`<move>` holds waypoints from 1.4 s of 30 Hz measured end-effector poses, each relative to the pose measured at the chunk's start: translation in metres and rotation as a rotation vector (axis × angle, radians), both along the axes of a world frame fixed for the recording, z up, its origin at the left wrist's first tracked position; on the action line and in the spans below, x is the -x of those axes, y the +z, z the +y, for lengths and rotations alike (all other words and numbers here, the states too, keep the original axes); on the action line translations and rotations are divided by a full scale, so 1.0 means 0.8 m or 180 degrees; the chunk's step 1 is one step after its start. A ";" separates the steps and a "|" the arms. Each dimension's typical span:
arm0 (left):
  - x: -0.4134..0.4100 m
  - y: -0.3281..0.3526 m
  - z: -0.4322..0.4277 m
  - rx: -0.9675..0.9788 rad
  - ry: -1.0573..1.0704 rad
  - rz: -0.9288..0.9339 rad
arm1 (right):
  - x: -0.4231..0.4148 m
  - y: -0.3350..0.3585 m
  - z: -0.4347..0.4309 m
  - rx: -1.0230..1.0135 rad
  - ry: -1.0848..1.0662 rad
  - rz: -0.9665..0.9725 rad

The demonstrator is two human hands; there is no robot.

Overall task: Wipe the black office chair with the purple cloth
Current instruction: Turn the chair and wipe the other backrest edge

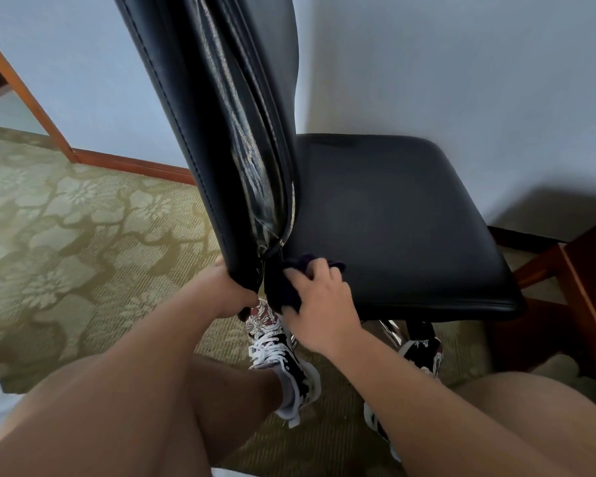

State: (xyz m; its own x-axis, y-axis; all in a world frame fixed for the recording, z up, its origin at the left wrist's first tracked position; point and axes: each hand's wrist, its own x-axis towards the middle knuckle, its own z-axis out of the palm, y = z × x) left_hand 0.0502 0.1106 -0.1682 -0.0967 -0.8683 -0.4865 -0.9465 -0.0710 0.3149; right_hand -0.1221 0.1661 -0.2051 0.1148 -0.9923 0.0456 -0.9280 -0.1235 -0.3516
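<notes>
Bare knees point(547, 414) fill the bottom of our head view, with patterned shoes point(276, 352) beyond them on the carpet point(66, 218). Our left grip point(227, 290) is curled round the bottom edge of the chair point(375, 201) back point(172, 98), steadying it. Our right grip point(320, 304) is closed on the bunched cloth point(286, 287), which presses against the near rear corner of the seat point(427, 242), where seat meets back.

We judge ourselves mid-wipe, working that seam. Next we would sweep the cloth out across the seat, spread flatter, holding the chair so it does not turn.

Its black upholstery is smooth, glossy and stitched, and the back's side panel is creased with pale streaks. Around it we see green flowered carpet, a pale wall point(461, 80), wooden skirting point(135, 165) and dark wooden furniture point(585, 270) at right.
</notes>
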 end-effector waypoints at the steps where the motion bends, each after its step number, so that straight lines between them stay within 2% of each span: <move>1: -0.001 0.000 -0.001 -0.0008 0.0015 0.0013 | -0.005 -0.006 0.000 0.0008 0.0080 0.0203; 8: -0.011 0.001 -0.015 -0.0115 -0.0018 0.0065 | -0.010 -0.028 -0.028 0.0369 0.0428 0.0655; 11: -0.009 0.002 -0.015 -0.0001 -0.0026 0.0046 | -0.010 -0.027 -0.053 0.0297 0.0522 0.0700; 16: -0.009 0.002 -0.012 0.0140 -0.0069 -0.0021 | -0.024 -0.019 -0.095 -0.0117 0.0254 0.0568; 24: -0.011 -0.001 -0.018 0.0058 0.0168 0.0131 | -0.039 -0.011 -0.101 -0.0232 -0.0031 0.0472; 30: -0.017 0.001 -0.024 0.0015 0.0088 0.0079 | -0.024 -0.004 -0.072 -0.0384 0.0612 0.0623; 35: -0.017 -0.001 -0.024 0.0026 0.0021 0.0092 | -0.006 -0.001 -0.091 -0.0587 0.0952 0.0574; 42: -0.014 -0.002 -0.023 0.0063 0.0234 0.0335 | -0.024 -0.018 -0.132 -0.0446 0.0384 0.0349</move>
